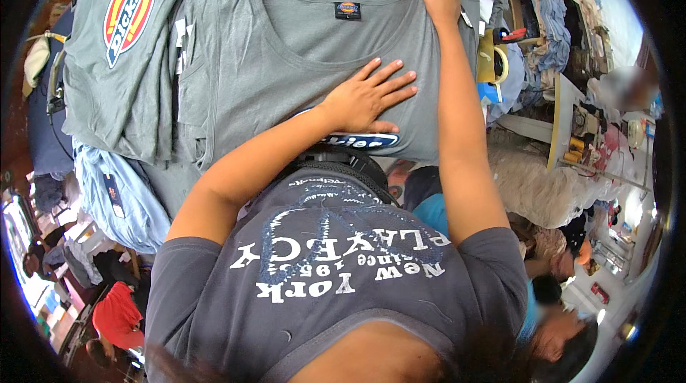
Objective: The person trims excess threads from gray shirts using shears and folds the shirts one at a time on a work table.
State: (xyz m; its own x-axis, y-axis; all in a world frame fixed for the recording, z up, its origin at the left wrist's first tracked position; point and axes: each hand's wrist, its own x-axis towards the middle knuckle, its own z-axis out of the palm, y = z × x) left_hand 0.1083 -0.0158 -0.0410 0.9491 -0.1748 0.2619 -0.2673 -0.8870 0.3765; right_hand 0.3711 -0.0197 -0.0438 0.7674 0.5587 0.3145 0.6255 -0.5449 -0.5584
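A grey T-shirt (pixel 236 90) with a wide neckline lies spread out in front of me, over other grey garments. Inside its collar sits a small black neck label (pixel 348 11). My left hand (pixel 366 99) rests flat on the shirt's front below the neckline, fingers spread. Beneath that palm, part of a dark blue printed patch (pixel 368 140) shows at the near edge. At the far right, my right hand (pixel 440 1) is closed on the shirt's shoulder, thumb and fingers pinching the cloth.
On the left lies another grey shirt (pixel 86 93) with an oval print, above a light blue garment (pixel 121 201). A pale yellow ring (pixel 502 65) and a red-and-black item (pixel 510 35) stand right of my right forearm. Other people are at lower right and lower left.
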